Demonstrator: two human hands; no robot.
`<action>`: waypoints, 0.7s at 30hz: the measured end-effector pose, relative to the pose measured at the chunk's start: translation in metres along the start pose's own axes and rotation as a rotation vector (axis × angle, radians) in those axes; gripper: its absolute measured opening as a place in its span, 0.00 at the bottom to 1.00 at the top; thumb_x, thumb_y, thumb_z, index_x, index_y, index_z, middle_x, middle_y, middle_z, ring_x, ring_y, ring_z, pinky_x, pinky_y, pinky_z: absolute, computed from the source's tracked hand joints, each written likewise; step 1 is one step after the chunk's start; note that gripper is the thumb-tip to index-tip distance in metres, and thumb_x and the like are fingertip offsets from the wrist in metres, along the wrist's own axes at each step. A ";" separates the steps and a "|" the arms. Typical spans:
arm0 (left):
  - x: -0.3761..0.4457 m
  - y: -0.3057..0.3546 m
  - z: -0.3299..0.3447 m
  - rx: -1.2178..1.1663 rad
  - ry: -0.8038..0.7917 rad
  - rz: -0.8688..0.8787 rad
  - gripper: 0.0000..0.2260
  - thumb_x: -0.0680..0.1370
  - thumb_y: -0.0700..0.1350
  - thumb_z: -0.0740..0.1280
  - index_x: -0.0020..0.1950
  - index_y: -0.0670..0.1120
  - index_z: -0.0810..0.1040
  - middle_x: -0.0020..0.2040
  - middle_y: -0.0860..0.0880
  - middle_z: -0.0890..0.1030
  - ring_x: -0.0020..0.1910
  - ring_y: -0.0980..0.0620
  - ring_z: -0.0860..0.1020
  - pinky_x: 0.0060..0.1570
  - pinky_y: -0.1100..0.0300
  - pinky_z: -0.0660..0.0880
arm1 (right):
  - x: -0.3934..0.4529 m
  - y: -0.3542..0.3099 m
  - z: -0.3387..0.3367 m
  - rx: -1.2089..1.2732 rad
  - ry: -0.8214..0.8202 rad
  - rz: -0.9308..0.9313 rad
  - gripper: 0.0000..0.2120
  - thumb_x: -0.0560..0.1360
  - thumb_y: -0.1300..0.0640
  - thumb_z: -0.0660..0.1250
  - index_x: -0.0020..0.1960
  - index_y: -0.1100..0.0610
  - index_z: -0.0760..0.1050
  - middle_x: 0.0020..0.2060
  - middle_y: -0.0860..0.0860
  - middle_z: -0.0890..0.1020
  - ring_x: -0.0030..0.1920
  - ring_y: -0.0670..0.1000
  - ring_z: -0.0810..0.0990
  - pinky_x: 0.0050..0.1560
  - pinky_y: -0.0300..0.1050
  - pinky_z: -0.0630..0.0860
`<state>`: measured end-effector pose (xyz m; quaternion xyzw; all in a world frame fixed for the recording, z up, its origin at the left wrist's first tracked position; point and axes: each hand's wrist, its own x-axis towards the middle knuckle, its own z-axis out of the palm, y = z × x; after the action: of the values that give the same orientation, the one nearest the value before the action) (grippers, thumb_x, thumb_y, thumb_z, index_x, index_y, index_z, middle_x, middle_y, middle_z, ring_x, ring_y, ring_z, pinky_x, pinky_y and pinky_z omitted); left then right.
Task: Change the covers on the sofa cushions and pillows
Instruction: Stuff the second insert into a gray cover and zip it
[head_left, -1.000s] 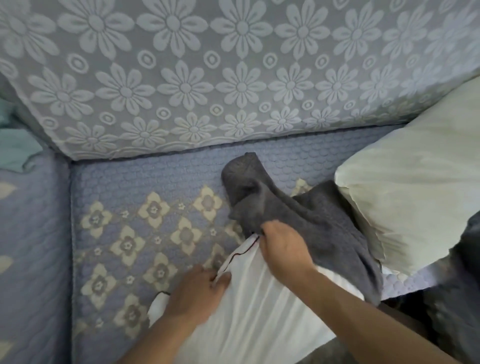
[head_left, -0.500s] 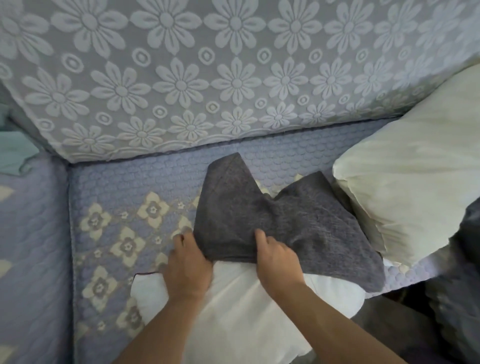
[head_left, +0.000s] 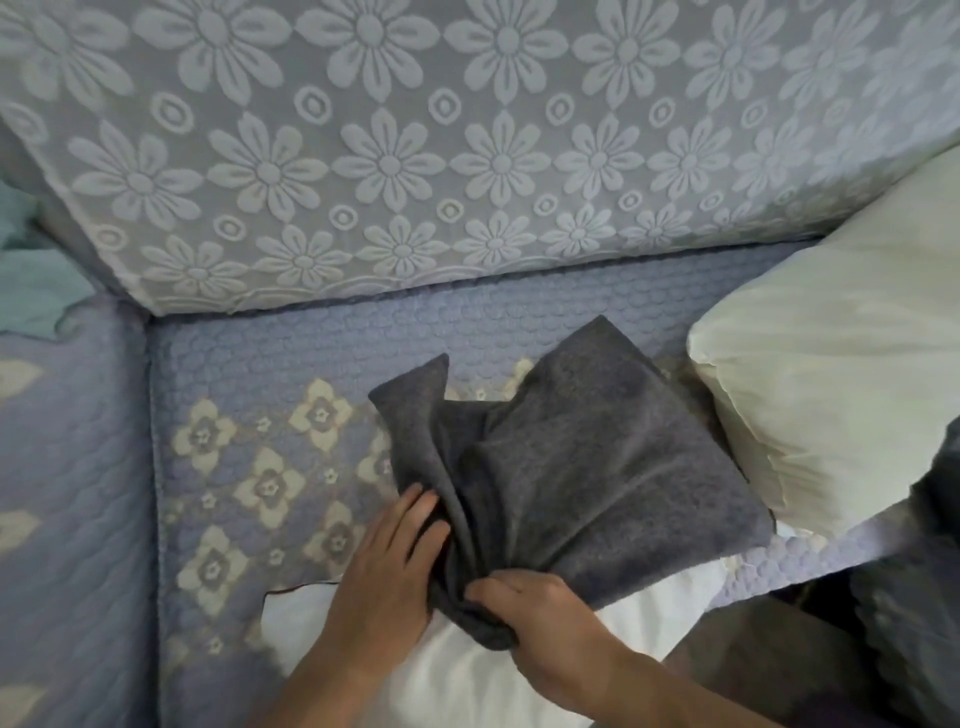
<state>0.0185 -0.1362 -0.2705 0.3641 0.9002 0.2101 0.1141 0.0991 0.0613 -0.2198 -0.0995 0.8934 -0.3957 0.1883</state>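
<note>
Across the whole upper view the sofa backrest is wearing its pale flower-patterned throw, and below it the quilted sofa seat is carrying everything else. Toward the right edge of the seat a bare cream pillow is lying uncovered, apparently waiting its turn. Near the front edge, a white pillow is lying with the grey cover bunched over its far end, most of the white fabric showing uncovered.

Half a second ago the grey cover was spread flatter, with both hands at its near hem; now it is gathered into folds, standing up in two peaks. The right hand is clamping a fistful of the hem, fingers curled round the cloth. The left hand is pressing against the cover's left fold, fingers extended; whether its thumb is pinching the fabric is hidden.

That gathering suggests the person is scrunching the cover to find and widen its opening, so sleeving it over the white pillow looks only just begun. A teal cloth is lying at the seat's far left corner.
</note>
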 end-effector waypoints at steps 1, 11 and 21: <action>0.005 -0.003 -0.002 0.009 -0.027 0.045 0.18 0.75 0.46 0.61 0.64 0.44 0.75 0.71 0.44 0.73 0.73 0.42 0.68 0.70 0.49 0.64 | -0.001 0.000 0.000 0.061 0.020 0.047 0.16 0.70 0.66 0.64 0.55 0.52 0.77 0.45 0.48 0.79 0.45 0.50 0.80 0.46 0.47 0.78; -0.014 0.020 -0.020 -0.132 0.019 0.072 0.04 0.75 0.41 0.68 0.40 0.45 0.77 0.46 0.47 0.77 0.45 0.46 0.74 0.43 0.56 0.70 | 0.002 0.012 -0.026 -0.514 -0.051 0.181 0.36 0.68 0.43 0.74 0.72 0.54 0.69 0.44 0.46 0.76 0.35 0.47 0.78 0.30 0.41 0.75; 0.033 0.034 -0.019 -0.235 -0.062 -0.620 0.30 0.76 0.50 0.69 0.77 0.51 0.64 0.63 0.48 0.75 0.53 0.42 0.80 0.47 0.48 0.78 | 0.023 -0.005 -0.015 -0.330 0.433 0.106 0.11 0.64 0.71 0.64 0.44 0.59 0.77 0.35 0.52 0.75 0.39 0.53 0.72 0.51 0.50 0.77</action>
<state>0.0087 -0.0970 -0.2398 0.0633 0.9338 0.2568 0.2411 0.0724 0.0604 -0.2125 0.0051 0.9692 -0.2463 -0.0056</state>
